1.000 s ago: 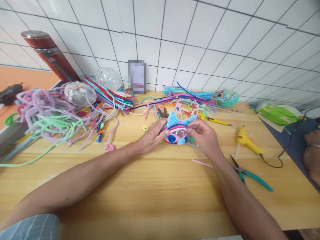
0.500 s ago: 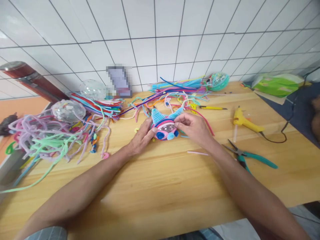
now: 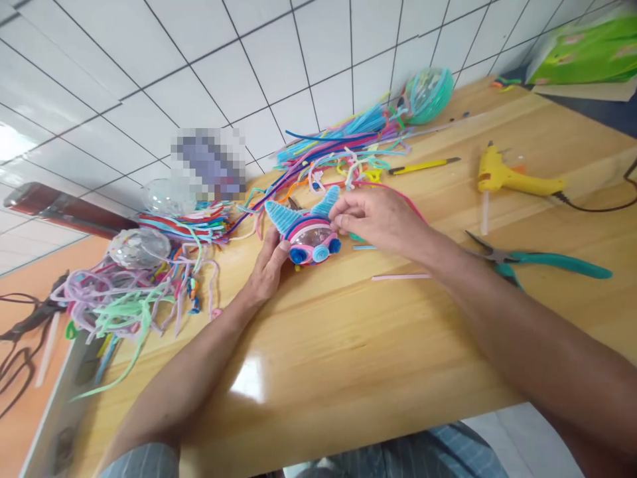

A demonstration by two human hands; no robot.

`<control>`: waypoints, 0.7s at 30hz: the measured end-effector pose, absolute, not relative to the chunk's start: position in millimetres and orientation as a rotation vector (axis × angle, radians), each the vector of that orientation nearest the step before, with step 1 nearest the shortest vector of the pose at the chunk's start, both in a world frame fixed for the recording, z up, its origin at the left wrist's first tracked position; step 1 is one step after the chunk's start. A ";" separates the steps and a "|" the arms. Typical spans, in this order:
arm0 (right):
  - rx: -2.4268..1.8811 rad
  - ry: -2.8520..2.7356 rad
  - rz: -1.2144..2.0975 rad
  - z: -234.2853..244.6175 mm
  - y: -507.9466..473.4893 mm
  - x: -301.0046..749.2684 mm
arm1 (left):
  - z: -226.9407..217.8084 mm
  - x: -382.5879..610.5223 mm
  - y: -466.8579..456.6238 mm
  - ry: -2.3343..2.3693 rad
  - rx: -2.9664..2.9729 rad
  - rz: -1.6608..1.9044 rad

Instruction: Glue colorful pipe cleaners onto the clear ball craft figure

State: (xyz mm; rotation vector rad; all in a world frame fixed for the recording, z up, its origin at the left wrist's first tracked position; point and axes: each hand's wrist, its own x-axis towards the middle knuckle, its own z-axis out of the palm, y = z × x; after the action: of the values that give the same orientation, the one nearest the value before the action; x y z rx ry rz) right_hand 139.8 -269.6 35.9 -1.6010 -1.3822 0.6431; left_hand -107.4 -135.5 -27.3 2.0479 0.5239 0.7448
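Observation:
A small pipe-cleaner craft figure (image 3: 308,232) rests on the wooden table (image 3: 348,345): a clear ball wrapped in pink and blue, with two light-blue fins on top and blue coiled discs in front. My left hand (image 3: 266,265) cups its left side, fingers curled against it. My right hand (image 3: 375,219) pinches the right fin between thumb and fingertips.
Loose pipe cleaners (image 3: 129,292) lie piled at the left and along the tiled wall (image 3: 343,146). Clear balls (image 3: 139,247), a teal ball (image 3: 428,93), a yellow glue gun (image 3: 507,176), teal pliers (image 3: 537,260), a yellow knife (image 3: 423,166) and a pink strip (image 3: 401,277) lie around.
The view has tilted and swung left. Both hands stay on the figure; the right hand's pinch sits higher on the right fin.

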 end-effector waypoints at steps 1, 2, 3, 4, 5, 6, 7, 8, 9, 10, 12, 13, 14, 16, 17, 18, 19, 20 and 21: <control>-1.613 -1.406 0.606 36.7 -270.1 139.4 | -27.0 -107.2 -135.5 0.529 2.049 0.752; -1.621 -1.429 0.569 37.2 -270.6 139.0 | -26.5 -106.8 -135.7 0.532 2.051 0.757; -1.623 -1.451 0.534 37.4 -271.0 138.6 | -26.1 -106.3 -135.9 0.531 2.051 0.762; -1.624 -1.471 0.502 37.5 -271.4 138.3 | -25.6 -105.7 -136.3 0.531 2.048 0.767; -1.627 -1.488 0.473 37.4 -271.7 138.0 | -25.1 -105.0 -136.8 0.529 2.044 0.768; -1.633 -1.502 0.449 37.4 -272.1 137.9 | -24.7 -104.3 -137.4 0.527 2.039 0.768; -1.644 -1.514 0.430 37.4 -272.5 137.7 | -24.3 -103.5 -138.0 0.524 2.035 0.767; -1.656 -1.523 0.412 37.4 -272.9 137.4 | -23.9 -102.7 -138.6 0.523 2.033 0.769; -1.667 -1.529 0.397 37.3 -273.3 137.0 | -23.6 -102.1 -139.2 0.525 2.034 0.774; -1.672 -1.533 0.390 37.2 -273.7 136.3 | -23.4 -101.5 -139.7 0.530 2.037 0.779; -1.669 -1.524 0.391 36.4 -274.0 133.8 | -23.0 -100.6 -140.4 0.535 2.037 0.780; -1.668 -1.511 0.391 35.7 -274.0 132.1 | -22.9 -100.3 -140.7 0.534 2.034 0.771; -1.672 -1.493 0.386 34.9 -273.9 130.0 | -22.9 -100.0 -140.9 0.531 2.028 0.760; -1.701 -1.461 0.355 33.1 -273.5 125.1 | -23.1 -99.6 -141.4 0.519 2.021 0.739; -1.723 -1.450 0.333 32.4 -273.4 122.6 | -23.4 -99.5 -141.7 0.516 2.021 0.733; -1.748 -1.444 0.311 31.9 -273.3 120.3 | -23.8 -99.3 -142.1 0.512 2.020 0.727; -1.773 -1.439 0.291 31.6 -273.3 118.1 | -24.2 -99.2 -142.5 0.506 2.016 0.721; -1.796 -1.436 0.272 31.5 -273.5 116.4 | -24.6 -99.1 -143.0 0.500 2.007 0.714; -1.815 -1.432 0.256 31.5 -273.7 115.1 | -25.0 -99.1 -143.5 0.497 1.997 0.707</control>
State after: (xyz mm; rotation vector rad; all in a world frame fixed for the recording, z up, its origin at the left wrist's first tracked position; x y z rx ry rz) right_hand 115.1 -273.7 31.5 -1.8146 -1.4319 0.2564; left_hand -99.1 -143.5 -25.0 1.9974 0.4970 0.7067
